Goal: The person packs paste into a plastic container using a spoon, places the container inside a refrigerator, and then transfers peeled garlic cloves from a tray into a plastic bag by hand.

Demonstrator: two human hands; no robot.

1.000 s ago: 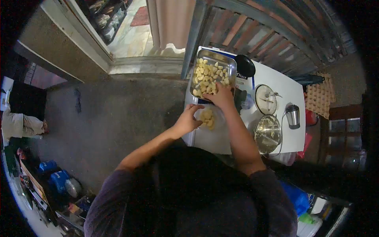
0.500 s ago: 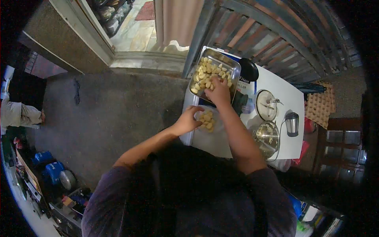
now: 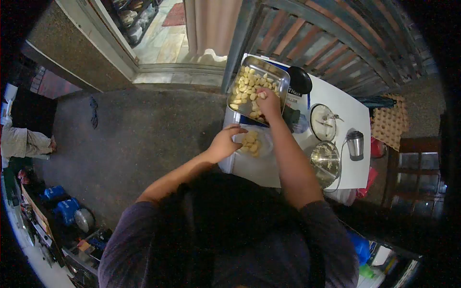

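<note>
A rectangular metal tray [image 3: 232, 111] at the table's far left edge holds many pale yellow rounded pieces [image 3: 246, 82], spread over its bottom. My right hand [image 3: 270, 104] reaches into the tray, its fingers closed on some of these pieces; one shows at the fingertips. Just in front of the tray is a see-through plastic container [image 3: 267, 140], soft or rigid I cannot tell, with more of the pieces inside. My left hand [image 3: 224, 144] grips its left side, thumb and fingers curved at the edge.
On the white table [image 3: 353, 103] stand a black round item [image 3: 299, 80], a round lid [image 3: 322, 122], a steel bowl [image 3: 326, 170] with pale bits and a steel-and-black cup [image 3: 355, 145] with a cord nearby. A metal gate [image 3: 307, 36] runs behind. Someone's leg [image 3: 33, 140] shows at far left.
My right hand has closed and lifted slightly, moving a little up and right within the tray; pieces there have shifted, baring more of its bottom. The left hand stays at the container.
</note>
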